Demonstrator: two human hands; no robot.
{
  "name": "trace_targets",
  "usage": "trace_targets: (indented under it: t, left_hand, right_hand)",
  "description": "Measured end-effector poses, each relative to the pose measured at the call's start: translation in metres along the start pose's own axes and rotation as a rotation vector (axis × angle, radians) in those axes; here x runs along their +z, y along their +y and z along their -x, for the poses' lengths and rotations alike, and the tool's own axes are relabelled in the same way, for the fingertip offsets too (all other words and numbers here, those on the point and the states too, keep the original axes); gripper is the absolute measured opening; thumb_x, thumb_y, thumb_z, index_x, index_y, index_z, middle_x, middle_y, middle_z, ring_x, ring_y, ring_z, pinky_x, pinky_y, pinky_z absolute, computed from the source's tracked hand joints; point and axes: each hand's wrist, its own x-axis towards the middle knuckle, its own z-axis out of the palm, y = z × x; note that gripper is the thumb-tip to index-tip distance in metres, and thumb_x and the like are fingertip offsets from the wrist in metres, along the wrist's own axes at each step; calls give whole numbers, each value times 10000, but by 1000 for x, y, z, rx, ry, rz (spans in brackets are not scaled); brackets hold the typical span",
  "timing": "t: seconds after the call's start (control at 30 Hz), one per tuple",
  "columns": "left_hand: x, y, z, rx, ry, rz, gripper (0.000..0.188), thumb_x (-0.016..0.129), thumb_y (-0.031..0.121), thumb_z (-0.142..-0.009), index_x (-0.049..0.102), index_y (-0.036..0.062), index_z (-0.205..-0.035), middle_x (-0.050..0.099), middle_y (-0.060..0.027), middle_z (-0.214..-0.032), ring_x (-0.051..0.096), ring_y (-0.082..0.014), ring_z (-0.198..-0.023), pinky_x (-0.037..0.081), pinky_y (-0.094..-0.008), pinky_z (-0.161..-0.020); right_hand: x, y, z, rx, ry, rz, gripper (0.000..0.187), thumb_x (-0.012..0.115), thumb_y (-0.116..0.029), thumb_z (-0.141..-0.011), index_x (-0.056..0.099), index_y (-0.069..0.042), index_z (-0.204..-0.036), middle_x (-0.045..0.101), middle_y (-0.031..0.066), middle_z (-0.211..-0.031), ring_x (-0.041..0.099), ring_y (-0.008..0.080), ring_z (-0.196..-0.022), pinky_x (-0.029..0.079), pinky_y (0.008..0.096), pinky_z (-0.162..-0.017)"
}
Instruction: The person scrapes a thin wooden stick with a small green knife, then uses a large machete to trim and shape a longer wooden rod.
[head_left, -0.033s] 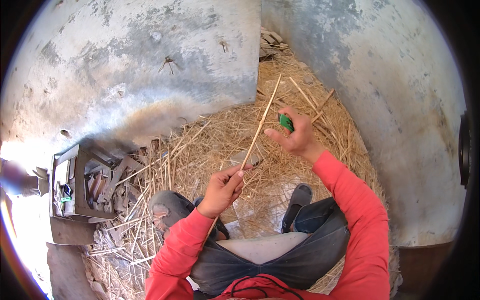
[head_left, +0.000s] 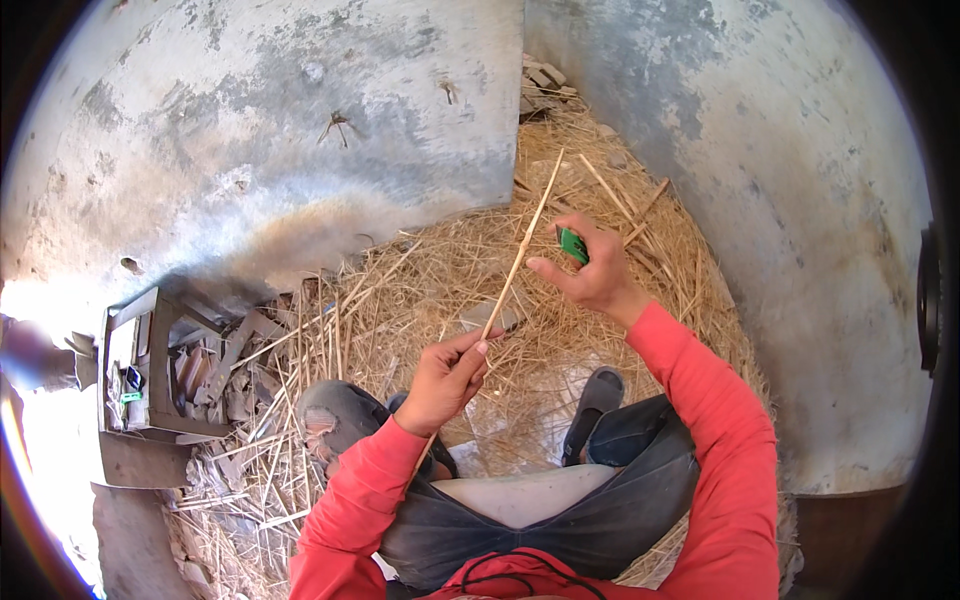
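The person sits over a floor strewn with straw (head_left: 440, 270), and their left hand (head_left: 445, 385) is wrapped around a long, thin stick (head_left: 526, 240), thumb pressed along it. The stick slants across the middle of the scene, its far end pointing away and a little to the right, its near part running back past the left wrist. Just to the right of it, the right hand (head_left: 600, 272) curls around a small green thing (head_left: 573, 246); I can't tell whether that thumb touches the stick. A dark shoe (head_left: 592, 410) stands on the floor nearer by. Off to the left, a wooden frame (head_left: 155, 375) sits beside broken scraps (head_left: 225, 375), below a stained wall (head_left: 400, 130).
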Motion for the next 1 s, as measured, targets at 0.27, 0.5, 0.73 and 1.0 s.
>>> trace_targets:
  t: [0.27,0.5,0.73,1.0]
  left_hand:
    - [0,-5,-3,118,39,-306,354,543,125,-1036,580,-43,-1346,452,66,-658,380,-18,-553,309,-204,-498]
    - [4,-5,-3,69,29,-278,347,546,122,-1034,591,-15,-1349,444,68,-667,380,-22,-570,304,-210,-505]
    - [6,-5,-6,45,26,-185,347,542,118,-1037,584,-25,-1350,440,62,-667,371,-24,-563,290,-206,-500]
    - [-2,-9,-10,37,75,-141,377,542,129,-1038,555,-16,-1386,438,61,-666,376,-23,-559,299,-204,-495]
  right_hand:
    - [8,26,-1,-38,-166,-208,360,760,-142,-780,744,-205,-1134,751,72,-959,728,239,-795,558,312,-664]
    - [-3,30,-3,-249,-230,42,281,763,-91,-794,744,-118,-1072,747,95,-933,725,253,-771,560,336,-626]
    - [10,35,0,-354,-113,121,281,758,-137,-811,708,-114,-1087,733,96,-882,711,278,-731,552,366,-606]
    - [14,-3,-1,149,-78,-3,187,698,-193,-836,675,-95,-993,670,138,-727,682,332,-679,536,424,-600]
